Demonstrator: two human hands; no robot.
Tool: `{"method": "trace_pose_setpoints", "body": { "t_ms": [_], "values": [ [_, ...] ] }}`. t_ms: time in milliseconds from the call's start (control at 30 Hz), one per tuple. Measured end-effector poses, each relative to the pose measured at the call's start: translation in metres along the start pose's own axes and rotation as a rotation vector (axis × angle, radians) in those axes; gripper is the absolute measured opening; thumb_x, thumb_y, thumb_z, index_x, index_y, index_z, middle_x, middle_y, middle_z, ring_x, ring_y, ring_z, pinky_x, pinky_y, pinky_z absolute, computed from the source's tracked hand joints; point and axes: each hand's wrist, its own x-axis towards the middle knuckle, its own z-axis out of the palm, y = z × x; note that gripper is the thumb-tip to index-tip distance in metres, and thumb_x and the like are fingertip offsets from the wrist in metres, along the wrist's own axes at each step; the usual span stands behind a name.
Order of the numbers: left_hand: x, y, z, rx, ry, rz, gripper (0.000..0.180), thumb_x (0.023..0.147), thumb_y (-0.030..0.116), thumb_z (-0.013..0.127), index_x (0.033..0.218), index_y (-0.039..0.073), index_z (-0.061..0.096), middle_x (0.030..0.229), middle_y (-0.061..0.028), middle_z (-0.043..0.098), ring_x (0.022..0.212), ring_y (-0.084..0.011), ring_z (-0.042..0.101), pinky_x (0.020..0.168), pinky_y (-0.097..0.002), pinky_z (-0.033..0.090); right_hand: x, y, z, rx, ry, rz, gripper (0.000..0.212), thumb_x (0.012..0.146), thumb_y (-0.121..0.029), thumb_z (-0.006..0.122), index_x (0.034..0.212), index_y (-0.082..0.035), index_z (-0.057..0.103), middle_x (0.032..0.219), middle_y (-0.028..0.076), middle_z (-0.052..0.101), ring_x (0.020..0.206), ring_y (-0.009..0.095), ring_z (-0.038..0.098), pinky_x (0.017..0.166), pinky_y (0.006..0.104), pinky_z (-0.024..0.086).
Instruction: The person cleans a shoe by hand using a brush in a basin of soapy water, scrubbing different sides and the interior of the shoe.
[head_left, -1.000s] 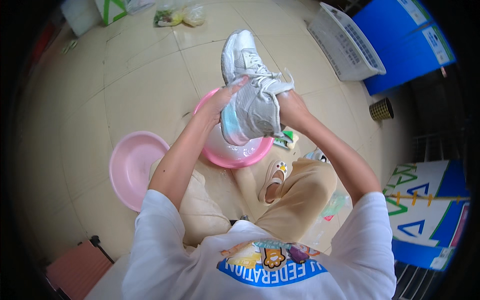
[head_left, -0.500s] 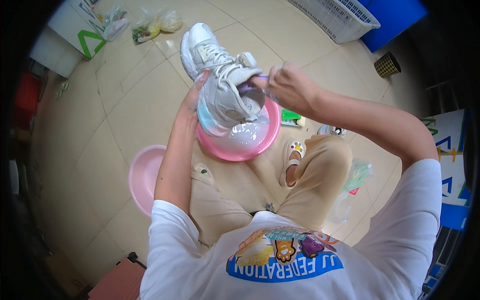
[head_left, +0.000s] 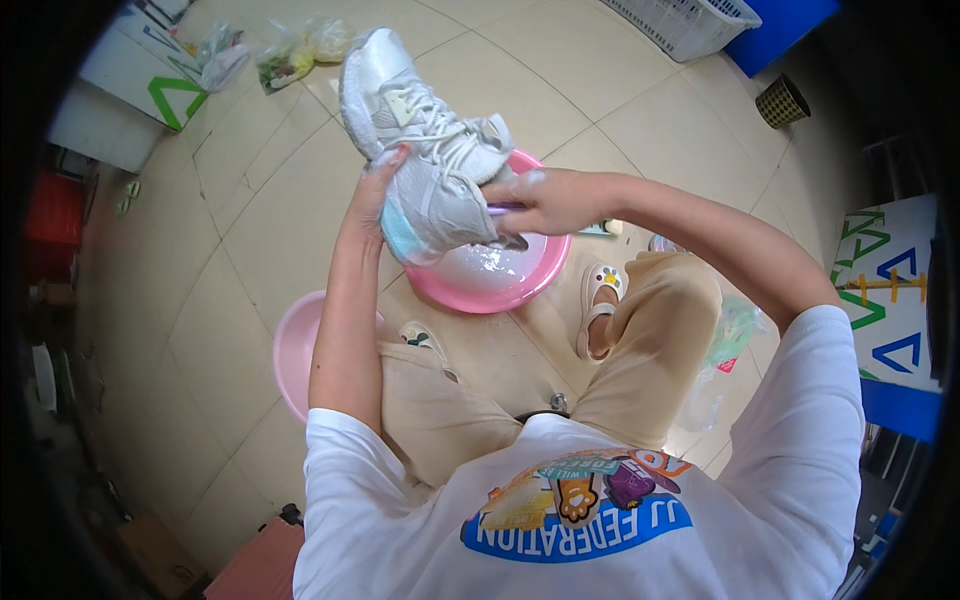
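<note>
The left hand (head_left: 378,190) grips a shoe (head_left: 425,150) by its side, the thumb lying on the upper. The fingers of the right hand (head_left: 545,200) are closed around a purple handle (head_left: 505,209) at the shoe's opening. The shoe is whitish grey and laced, with pale blue on the heel part of its sole, and its toe points away. Below it, a bright pink basin (head_left: 545,280) contains cloudy white water (head_left: 490,268). To the left stands a paler pink basin (head_left: 295,345), partly hidden by the arm. Farther, clear bags (head_left: 290,62) with something green and yellow lie on the floor (head_left: 590,90).
</note>
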Motion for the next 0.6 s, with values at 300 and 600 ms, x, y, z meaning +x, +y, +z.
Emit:
{"method": "trace_pose_setpoints", "body": {
  "t_ms": [300, 600],
  "values": [
    [-0.010, 0.001, 0.017, -0.206, -0.019, -0.090, 0.056, 0.091, 0.033, 0.064, 0.134, 0.001, 0.047, 0.129, -0.0140, 0.058, 0.115, -0.0267, 0.059, 0.101, -0.0401, 0.047, 0.014, 0.002, 0.000, -1.043, 0.215, 0.090, 0.019, 0.090, -0.014, 0.050, 0.106, -0.015, 0.060, 0.102, 0.017, 0.062, 0.074, 0.032, 0.068, 0.065, 0.0413, 0.055],
    [-0.012, 0.005, 0.030, -0.261, -0.121, -0.030, 0.057, 0.092, 0.032, 0.063, 0.136, 0.000, 0.043, 0.128, -0.0168, 0.057, 0.114, -0.0285, 0.059, 0.101, -0.0413, 0.048, -0.019, 0.011, -0.009, -0.962, 0.187, 0.052, 0.044, 0.093, -0.019, 0.051, 0.136, -0.029, 0.046, 0.093, 0.017, 0.063, 0.070, 0.031, 0.066, 0.061, 0.0431, 0.054]
  ]
}}
